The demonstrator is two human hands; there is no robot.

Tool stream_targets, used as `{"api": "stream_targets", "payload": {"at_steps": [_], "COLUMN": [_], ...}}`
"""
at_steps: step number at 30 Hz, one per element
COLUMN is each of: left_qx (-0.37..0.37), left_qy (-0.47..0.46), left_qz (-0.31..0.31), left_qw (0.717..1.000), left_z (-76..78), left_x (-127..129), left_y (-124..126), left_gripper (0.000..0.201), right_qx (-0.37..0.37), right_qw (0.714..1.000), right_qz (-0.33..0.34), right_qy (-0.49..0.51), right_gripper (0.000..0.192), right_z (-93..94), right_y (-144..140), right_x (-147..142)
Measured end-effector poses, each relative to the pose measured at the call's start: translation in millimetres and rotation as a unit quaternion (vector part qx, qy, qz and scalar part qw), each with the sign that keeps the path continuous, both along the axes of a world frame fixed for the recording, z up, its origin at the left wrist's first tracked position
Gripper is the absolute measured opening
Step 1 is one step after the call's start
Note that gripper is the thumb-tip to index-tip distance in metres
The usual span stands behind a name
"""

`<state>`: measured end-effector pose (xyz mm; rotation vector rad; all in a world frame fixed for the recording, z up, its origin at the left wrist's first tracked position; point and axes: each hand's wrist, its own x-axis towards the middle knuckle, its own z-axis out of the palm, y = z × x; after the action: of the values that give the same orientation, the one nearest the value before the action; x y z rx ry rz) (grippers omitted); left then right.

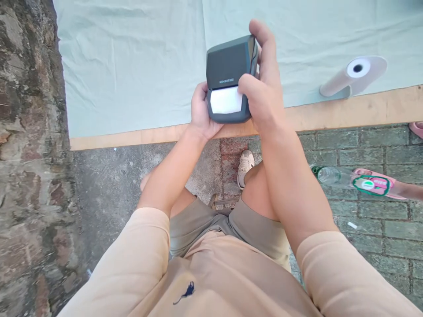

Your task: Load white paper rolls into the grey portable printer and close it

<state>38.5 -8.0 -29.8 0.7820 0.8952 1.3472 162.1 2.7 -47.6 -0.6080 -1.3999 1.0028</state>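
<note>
Over the table's near edge I hold a dark, boxy label printer (227,64) between both hands. Its front is turned toward me, with small lettering and a white label (226,100) in the lower part. My left hand (202,112) cups the lower left side and underside, most of its fingers hidden behind the printer. On the right side, my right hand (264,79) grips it, thumb by the label's upper corner and index finger along the top corner. Farther right on the table stands a white paper roll (340,77), its loose end partly unwound.
A pale green cloth (139,66) covers the table, with a bare wooden edge (132,138) in front. A rough stone wall (29,154) rises at left. On the brick paving at right are a clear plastic bottle (330,175) and another person's foot in a pink sandal (390,182).
</note>
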Motion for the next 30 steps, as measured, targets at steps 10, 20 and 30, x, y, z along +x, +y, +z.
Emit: {"api": "stream_targets", "payload": {"at_steps": [10, 20, 30], "left_qx": [0.093, 0.075, 0.056], "left_qy": [0.079, 0.048, 0.032], "left_qz": [-0.04, -0.062, -0.074], "left_qw": [0.992, 0.994, 0.995], "left_z": [-8.1, -8.9, -5.1], "left_x": [-12.7, -6.0, -6.4], "left_y": [-8.7, -7.7, -6.6], "left_gripper": [0.05, 0.032, 0.047], "right_qx": [0.098, 0.214, 0.251], "right_qw": [0.97, 0.951, 0.917], "right_qz": [-0.204, -0.218, -0.302], "right_qy": [0.091, -0.047, -0.069], "right_gripper": [0.035, 0.053, 0.021], "right_z": [10.0, 0.2, 4.7], "right_y": [-9.2, -29.2, -32.3], "right_x": [-5.2, 23.8, 21.6]}}
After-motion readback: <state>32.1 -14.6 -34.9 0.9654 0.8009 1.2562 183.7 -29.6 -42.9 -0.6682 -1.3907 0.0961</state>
